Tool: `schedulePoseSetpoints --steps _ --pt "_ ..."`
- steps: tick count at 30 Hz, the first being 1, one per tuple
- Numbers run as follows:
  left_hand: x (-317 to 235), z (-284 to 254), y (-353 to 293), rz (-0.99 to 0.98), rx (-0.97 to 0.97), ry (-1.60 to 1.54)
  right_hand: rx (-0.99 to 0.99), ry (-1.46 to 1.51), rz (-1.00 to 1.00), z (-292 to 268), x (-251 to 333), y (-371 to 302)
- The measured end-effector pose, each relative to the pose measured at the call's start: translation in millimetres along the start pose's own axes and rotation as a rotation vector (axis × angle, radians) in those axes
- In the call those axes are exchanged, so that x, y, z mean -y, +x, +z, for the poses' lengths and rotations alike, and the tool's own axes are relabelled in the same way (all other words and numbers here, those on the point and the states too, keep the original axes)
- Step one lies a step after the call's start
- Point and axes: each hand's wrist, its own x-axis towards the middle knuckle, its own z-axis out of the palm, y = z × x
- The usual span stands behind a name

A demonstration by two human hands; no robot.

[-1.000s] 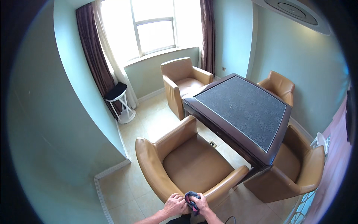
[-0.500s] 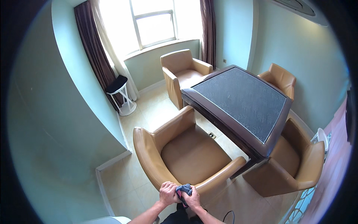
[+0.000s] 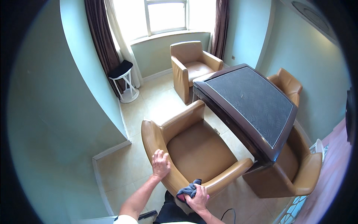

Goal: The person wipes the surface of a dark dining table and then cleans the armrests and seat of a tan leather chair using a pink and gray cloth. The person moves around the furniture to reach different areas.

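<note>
Cloth, grey-blue with a pink patch, is sitting bunched in the right hand, and I am viewing it from above at the corner where the near chair's backrest is meeting its right armrest. The right fingers are closing around the fabric; it is appearing to touch the tan leather, though the hand is hiding some of the contact. The left hand is resting bare on top of the backrest, its fingers bent and lying close together; whether they are gripping the edge, I am unable to tell.

As for progress, I am judging the work at this chair to be underway rather than finished, since both hands are staying close to its backrest. Nothing on the leather is showing me which parts the cloth has covered, so I am not able to say how much is done. The window chair, the far chair and the right-hand chair are standing around the dark table, well apart from the cloth and with no hand on them.
</note>
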Motion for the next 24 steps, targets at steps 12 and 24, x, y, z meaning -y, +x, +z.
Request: schedulePoseSetpoints --steps 12,24 --pt "151 43 147 -0.276 0.062 -0.135 -0.074 -0.212 -0.129 -80 123 60" --pt "206 63 189 -0.543 0.234 -0.747 -0.218 -0.215 -0.289 -56 103 59"
